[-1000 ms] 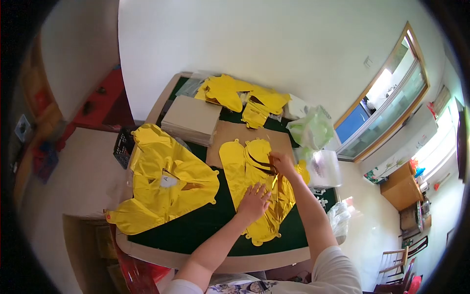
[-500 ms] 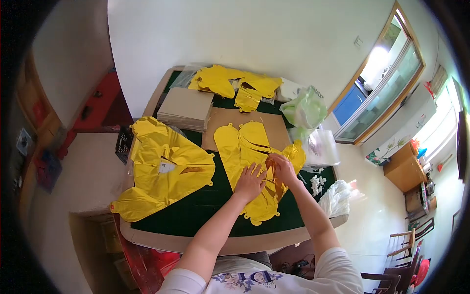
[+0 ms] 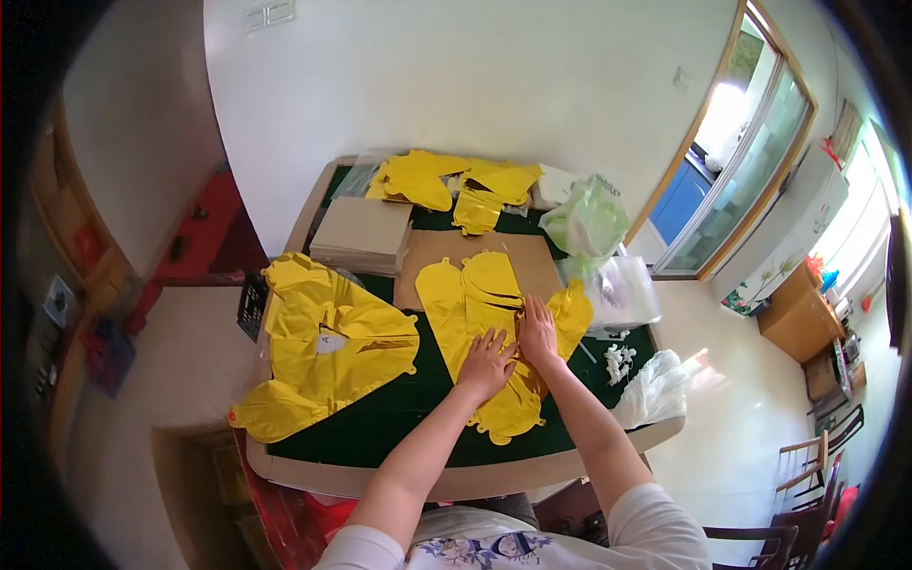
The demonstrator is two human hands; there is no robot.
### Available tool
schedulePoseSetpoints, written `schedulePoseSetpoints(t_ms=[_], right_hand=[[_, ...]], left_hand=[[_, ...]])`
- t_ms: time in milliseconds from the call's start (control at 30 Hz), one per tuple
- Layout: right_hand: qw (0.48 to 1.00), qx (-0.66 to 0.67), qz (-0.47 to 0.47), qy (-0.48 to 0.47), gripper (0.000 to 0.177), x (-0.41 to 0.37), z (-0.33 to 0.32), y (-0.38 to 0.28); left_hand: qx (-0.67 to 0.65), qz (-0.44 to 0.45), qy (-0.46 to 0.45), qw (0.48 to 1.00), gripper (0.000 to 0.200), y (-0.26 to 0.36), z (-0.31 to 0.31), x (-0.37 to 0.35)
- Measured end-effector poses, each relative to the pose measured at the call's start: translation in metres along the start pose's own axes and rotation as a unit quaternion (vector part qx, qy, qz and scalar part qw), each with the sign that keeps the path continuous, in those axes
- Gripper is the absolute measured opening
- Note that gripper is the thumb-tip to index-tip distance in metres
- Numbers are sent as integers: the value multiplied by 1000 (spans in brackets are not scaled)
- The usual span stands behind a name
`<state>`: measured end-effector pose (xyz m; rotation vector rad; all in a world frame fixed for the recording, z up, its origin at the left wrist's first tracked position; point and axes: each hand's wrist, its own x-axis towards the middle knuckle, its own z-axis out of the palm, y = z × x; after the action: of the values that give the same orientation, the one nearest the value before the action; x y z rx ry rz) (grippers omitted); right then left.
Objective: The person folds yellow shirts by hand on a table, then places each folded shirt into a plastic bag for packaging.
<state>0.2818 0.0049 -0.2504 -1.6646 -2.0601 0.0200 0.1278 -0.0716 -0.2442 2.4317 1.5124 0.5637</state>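
A flat yellow foil balloon (image 3: 475,313) lies on the dark green table (image 3: 399,418) in front of me. My left hand (image 3: 486,363) rests palm down on its lower part, fingers spread. My right hand (image 3: 537,332) lies flat beside it, pressing on the balloon's right side. Both hands touch each other and hold nothing.
A large pile of yellow foil balloons (image 3: 328,342) covers the table's left. More yellow balloons (image 3: 456,185) lie at the far end by a stack of cardboard sheets (image 3: 361,233). A green plastic bag (image 3: 589,223) and clear bags (image 3: 655,385) sit at the right edge.
My right hand has let go of the shiny gold piece it was lifting and now lies flat on the balloon. The left hand stayed put.
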Motion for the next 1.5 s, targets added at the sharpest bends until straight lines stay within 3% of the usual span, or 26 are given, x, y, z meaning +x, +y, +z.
schedulePoseSetpoints(t_ms=[200,300,533,800,933,1133,1233,1500], right_hand=[[1000,6,-4,6,52,2,2,0],[1000,3,-7,12,51,0,3,1],[1000,4,-4,6,50,-1,5,3],[999,-6,-31,30,37,-4,3,-1],[1000,1,-14,-1,43,-2,1,-2],[999,-9,-26,26,37,-3,4,-1],[1000,-1,-15,-5,40,-3,1,-2],[999,5,-21,34,38,-5,0,-3]], left_hand=[[-96,-21,29,995,41,2,-45,32],[-6,1,60,998,44,-14,-32,83],[97,-8,-37,995,47,-35,-9,89],[97,6,11,995,45,-42,0,100],[84,45,-19,995,42,-36,-6,114],[85,-4,-44,995,43,-49,0,141],[77,-18,-56,995,43,-55,1,158],[140,-14,2,990,42,-55,-10,181]])
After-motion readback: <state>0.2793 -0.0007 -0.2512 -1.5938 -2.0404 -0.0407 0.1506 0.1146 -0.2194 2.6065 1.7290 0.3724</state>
